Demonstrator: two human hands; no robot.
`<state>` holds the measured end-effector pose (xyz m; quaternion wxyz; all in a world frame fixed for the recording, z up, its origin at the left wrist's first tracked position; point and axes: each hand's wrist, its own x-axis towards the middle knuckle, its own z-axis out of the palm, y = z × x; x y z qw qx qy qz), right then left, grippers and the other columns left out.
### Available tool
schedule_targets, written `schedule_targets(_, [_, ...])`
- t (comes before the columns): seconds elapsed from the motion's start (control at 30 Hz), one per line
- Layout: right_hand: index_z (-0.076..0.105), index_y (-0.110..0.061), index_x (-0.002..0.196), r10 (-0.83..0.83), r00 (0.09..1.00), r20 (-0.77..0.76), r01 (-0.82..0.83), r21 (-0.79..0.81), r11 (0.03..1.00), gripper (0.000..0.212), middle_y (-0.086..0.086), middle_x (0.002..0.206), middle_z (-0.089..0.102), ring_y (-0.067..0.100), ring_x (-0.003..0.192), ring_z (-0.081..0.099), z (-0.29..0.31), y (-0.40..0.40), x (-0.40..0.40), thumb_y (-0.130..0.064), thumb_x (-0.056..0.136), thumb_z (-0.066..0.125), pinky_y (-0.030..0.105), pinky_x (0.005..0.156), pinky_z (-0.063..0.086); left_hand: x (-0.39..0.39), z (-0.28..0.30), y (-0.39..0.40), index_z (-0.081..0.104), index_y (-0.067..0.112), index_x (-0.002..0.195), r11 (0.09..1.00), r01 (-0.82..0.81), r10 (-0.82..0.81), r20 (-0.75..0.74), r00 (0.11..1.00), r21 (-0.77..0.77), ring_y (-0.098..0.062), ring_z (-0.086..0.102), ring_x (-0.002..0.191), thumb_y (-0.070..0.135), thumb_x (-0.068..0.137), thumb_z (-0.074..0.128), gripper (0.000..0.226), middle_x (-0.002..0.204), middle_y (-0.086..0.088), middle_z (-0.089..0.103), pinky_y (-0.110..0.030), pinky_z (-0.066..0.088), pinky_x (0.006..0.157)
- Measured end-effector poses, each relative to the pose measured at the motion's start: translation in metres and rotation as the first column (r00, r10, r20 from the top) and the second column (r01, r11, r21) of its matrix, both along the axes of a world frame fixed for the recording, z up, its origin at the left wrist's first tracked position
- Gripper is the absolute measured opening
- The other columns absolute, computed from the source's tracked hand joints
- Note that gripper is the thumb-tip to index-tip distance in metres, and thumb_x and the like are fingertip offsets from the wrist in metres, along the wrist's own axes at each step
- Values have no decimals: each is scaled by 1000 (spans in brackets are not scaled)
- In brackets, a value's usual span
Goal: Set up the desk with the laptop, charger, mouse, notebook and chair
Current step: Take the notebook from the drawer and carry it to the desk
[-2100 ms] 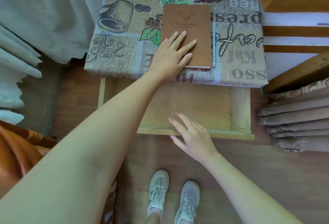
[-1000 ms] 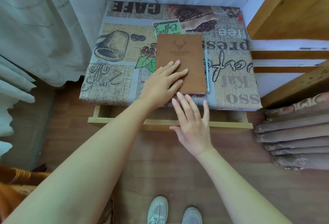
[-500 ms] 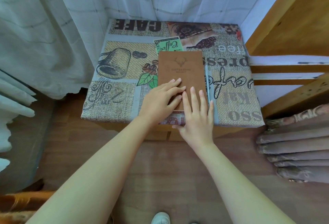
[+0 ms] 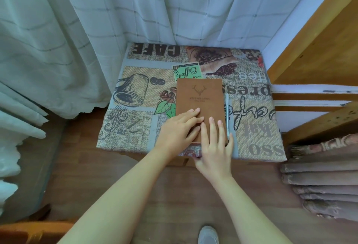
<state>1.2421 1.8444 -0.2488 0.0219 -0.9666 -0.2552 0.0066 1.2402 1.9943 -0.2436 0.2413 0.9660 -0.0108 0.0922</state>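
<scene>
A brown notebook (image 4: 199, 96) with a stag emblem lies flat on the small desk (image 4: 135, 127), which is covered by a coffee-print cloth. My left hand (image 4: 178, 129) rests flat on the notebook's near left part, fingers spread. My right hand (image 4: 215, 146) lies flat on its near right corner, fingers together and pointing away. A pen (image 4: 227, 112) lies along the notebook's right edge. An orange wooden chair part (image 4: 29, 232) shows at the bottom left. No laptop, charger or mouse is in view.
White checked curtains (image 4: 96, 20) hang behind and left of the desk. A wooden shelf unit (image 4: 319, 40) stands close on the right, with a stack of folded brown fabric (image 4: 319, 176) below it. My shoe (image 4: 208, 236) is on the wooden floor.
The drawer under the desk, open before, is now shut. My right hand has risen from the drawer's front onto the notebook. My left hand has stayed on the notebook.
</scene>
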Motion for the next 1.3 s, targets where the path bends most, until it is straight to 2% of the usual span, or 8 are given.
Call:
schedule_targets(0.13, [35,-16,143,49,997,-60,-45,67,997,105,10,153,30,31,140,27,6,-9,6,-61,56,75,58,104,30,2,4,1,60,28,125,1000,-14,14,-41,999,-7,-9,41,135,36,95,53,31,144,12,48,-31,39,105])
schedule_targets(0.27, [40,-19,142,91,992,-90,-67,241,968,94,1,149,38,22,138,33,24,-23,23,-79,70,47,53,107,31,7,10,-2,46,31,139,991,-27,42,-114,993,129,-11,30,141,45,98,34,45,153,11,35,-39,32,111])
schedule_targets(0.4, [43,-22,140,-79,985,-152,134,405,904,55,0,149,38,20,137,34,33,-25,62,-52,93,37,45,110,31,20,16,-12,15,41,150,960,-188,243,-284,927,209,-18,-3,148,60,93,11,60,161,3,-2,-45,9,119])
schedule_targets(0.53, [49,-22,136,-181,949,-257,275,404,872,40,1,146,42,23,133,38,29,-20,96,-24,96,44,44,107,34,26,17,-23,5,46,149,930,-315,364,-347,864,190,-28,-14,147,62,95,25,60,158,-11,-21,-47,4,117])
schedule_targets(0.7, [61,-19,124,-192,955,-224,270,403,875,34,4,135,56,26,123,47,29,-18,111,-13,91,53,44,99,42,29,24,-28,5,44,150,929,-353,367,-421,829,114,-35,-14,146,65,88,43,75,155,-18,-27,-46,8,118])
schedule_targets(1.1, [73,-12,103,-222,968,-116,250,385,889,24,6,122,65,30,103,59,21,-17,110,-5,81,68,43,83,52,30,35,-29,27,42,147,886,-446,358,-429,829,-124,-27,3,145,58,73,71,87,159,-8,-17,-44,19,117])
schedule_targets(1.2, [74,-12,102,-254,962,-98,272,398,876,25,5,120,67,29,97,60,20,-14,109,-4,79,69,41,79,51,34,38,-27,47,39,137,786,-551,424,-406,810,-281,-20,13,141,42,69,81,76,161,-3,2,-39,20,115])
schedule_targets(1.3, [73,-12,103,-278,955,-104,296,406,865,27,3,119,67,27,96,60,19,-12,108,-2,79,69,39,77,51,37,41,-20,55,38,130,608,-637,470,-432,770,-474,-18,25,139,21,69,83,70,157,2,24,-38,27,114])
